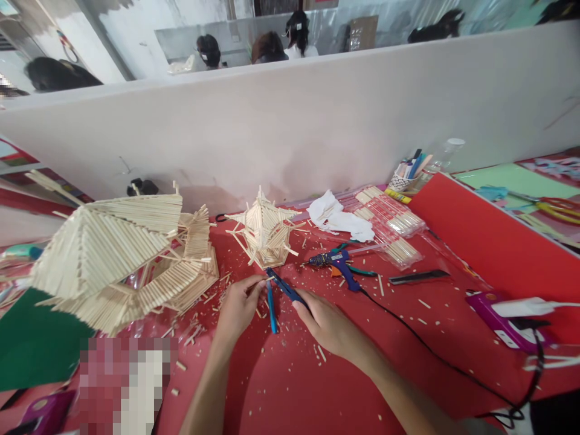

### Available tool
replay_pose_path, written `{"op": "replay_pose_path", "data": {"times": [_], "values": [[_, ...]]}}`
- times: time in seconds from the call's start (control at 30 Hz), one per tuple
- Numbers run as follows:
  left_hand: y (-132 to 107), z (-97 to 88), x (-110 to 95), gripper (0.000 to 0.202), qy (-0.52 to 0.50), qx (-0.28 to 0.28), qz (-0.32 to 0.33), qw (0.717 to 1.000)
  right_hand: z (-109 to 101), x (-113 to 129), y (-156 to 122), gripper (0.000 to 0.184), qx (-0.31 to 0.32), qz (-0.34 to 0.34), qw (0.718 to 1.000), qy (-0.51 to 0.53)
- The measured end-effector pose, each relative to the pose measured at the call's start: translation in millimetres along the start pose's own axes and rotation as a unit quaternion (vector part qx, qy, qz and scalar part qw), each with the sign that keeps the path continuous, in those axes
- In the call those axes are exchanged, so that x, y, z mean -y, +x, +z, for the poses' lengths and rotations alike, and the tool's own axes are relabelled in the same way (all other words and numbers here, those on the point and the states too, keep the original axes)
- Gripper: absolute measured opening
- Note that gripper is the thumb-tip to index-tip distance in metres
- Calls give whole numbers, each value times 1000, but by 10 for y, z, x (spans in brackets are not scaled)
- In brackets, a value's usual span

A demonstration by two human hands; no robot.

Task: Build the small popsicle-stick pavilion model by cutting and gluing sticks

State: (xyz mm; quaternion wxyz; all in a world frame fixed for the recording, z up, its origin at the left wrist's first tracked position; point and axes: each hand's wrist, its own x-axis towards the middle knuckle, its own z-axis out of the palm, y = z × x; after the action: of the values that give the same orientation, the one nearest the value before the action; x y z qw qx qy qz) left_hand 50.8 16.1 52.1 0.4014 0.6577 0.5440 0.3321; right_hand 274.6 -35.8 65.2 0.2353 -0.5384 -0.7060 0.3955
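My right hand is closed around a long dark blue tool that points up and left; its exact kind is hard to make out. Just below its far end, a lighter blue bar lies between my hands; I cannot tell whether the two are joined. With finger and thumb pinched, my left hand holds a short wooden stick against the tool's front part. Directly beyond stands a small pointed pavilion model built of wooden sticks. A bigger stick-built roofed model fills the left side.
To the right lie a blue glue gun with trailing cord, a black knife-like tool, white tissue and packaged sticks. Stick scraps litter the red table. A grey partition rises behind; people's heads show beyond.
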Motion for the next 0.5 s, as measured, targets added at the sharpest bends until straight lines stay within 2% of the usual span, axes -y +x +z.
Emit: {"op": "replay_pose_path", "data": {"times": [0.33,0.5], "values": [[7,75,25,33,17,2,0,1000,66,0,13,44,20,31,992,-118],[1,80,-18,33,-23,10,-8,1000,157,-101,52,47,4,44,989,-141]]}}
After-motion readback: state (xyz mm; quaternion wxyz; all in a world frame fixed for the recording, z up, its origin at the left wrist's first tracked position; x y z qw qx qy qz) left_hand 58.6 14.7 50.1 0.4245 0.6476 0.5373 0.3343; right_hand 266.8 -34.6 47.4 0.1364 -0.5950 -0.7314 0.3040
